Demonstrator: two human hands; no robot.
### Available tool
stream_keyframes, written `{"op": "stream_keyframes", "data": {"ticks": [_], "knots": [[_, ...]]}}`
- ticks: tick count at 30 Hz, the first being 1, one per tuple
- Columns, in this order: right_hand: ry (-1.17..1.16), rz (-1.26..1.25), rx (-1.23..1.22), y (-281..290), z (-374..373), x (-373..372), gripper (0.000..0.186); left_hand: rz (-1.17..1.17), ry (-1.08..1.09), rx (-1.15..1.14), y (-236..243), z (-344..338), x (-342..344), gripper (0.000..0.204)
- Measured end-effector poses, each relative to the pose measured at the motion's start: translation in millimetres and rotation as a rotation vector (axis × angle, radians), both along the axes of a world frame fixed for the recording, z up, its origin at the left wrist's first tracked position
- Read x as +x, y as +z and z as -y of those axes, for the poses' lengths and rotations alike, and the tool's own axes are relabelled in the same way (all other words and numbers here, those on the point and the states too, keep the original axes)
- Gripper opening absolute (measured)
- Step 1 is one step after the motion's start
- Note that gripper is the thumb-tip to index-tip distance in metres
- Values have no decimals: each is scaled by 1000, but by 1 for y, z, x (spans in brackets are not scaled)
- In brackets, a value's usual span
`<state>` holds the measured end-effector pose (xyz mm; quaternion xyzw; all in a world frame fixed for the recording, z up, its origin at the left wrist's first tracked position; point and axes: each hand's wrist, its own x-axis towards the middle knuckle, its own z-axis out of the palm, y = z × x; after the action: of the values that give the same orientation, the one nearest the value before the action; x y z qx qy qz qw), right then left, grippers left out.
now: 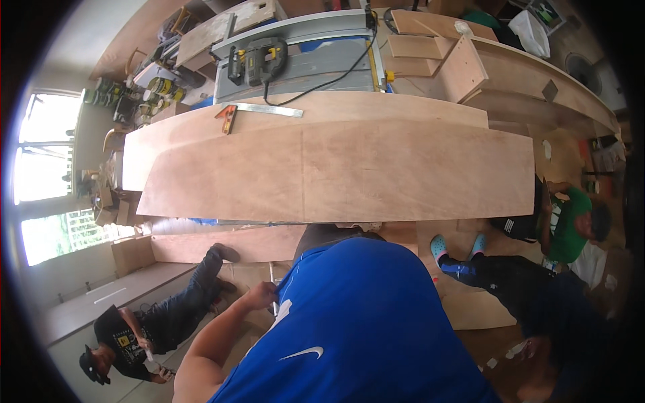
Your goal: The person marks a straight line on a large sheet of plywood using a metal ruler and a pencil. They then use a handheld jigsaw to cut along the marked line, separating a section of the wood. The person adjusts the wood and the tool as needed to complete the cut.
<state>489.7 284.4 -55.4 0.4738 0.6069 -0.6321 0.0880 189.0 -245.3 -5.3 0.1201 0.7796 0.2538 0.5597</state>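
My left hand (259, 295) is closed at the side edge of my blue shirt (363, 316), and the cloth is drawn out toward the fingers. A thin white rod (273, 274) shows beside that hand; whether the fingers touch it I cannot tell. My right hand is out of view. Ahead of me lies a long plywood panel (403, 171) with a curved far edge, resting partly over another plywood sheet (201, 124). On that lower sheet sits a combination square (269, 109) with an orange head, close to the upper panel's far edge.
Beyond the sheets, a corded jigsaw (263, 62) rests on a grey saw table (322, 67). A long wooden box frame (537, 84) stands at far right. Several people work nearby: one in black (134, 336) at left, one in green (571, 225), another wearing teal clogs (438, 245) at right.
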Motion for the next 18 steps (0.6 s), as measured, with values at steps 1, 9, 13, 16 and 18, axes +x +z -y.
{"op": "stream_keyframes", "data": {"ticks": [1,9,13,16,18], "knots": [[-22,8,-37,-5,4,10,30,28,71,-13,-3,-1,-2,25],[-14,-265,47,52,-24,-35,26,-494,211,260,57,-123,-138,23],[-92,-220,378,61,-27,-111,21,-735,54,366,73,-183,-221,31],[-94,-194,515,45,-31,-158,21,-1047,-65,465,46,-215,-267,42],[-243,-316,433,73,-21,-200,22,-1095,-53,445,35,-239,-288,50]]}}
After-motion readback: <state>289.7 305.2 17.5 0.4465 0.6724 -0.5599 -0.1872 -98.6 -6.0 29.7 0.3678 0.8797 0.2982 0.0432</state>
